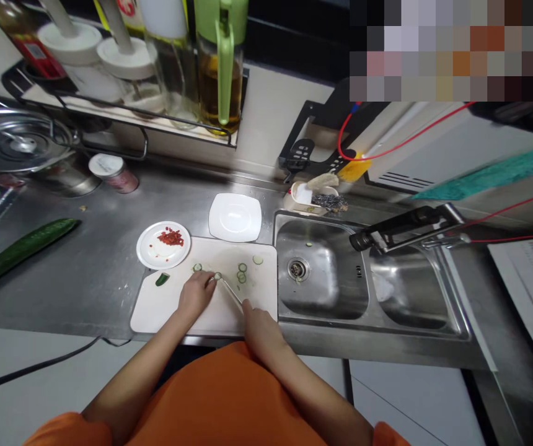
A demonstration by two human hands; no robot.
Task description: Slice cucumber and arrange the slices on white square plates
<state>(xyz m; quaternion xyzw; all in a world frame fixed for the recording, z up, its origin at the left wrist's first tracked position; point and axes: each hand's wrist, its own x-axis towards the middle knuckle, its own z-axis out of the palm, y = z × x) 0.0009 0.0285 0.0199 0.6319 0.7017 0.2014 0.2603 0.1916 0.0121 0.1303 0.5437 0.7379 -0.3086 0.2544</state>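
My right hand (263,328) grips a knife (233,292) whose blade points up and left over a white cutting board (155,313). At the blade's tip is a small cucumber piece (218,276), and the closed fingertips of my left hand (196,297) hold it against the board. Thin cucumber slices (242,278) lie to the right, one slice (258,259) apart from the others. Another slice (197,267) sits just beyond my left hand. A dark green cucumber end (162,279) rests near the board's left side.
Behind the board stand a round plate (144,253) with chopped red bits and a white squarish dish (235,218). A whole cucumber (25,251) lies far left. To the right is a double steel sink (326,294). A rack (155,121) carries oil and seasoning bottles.
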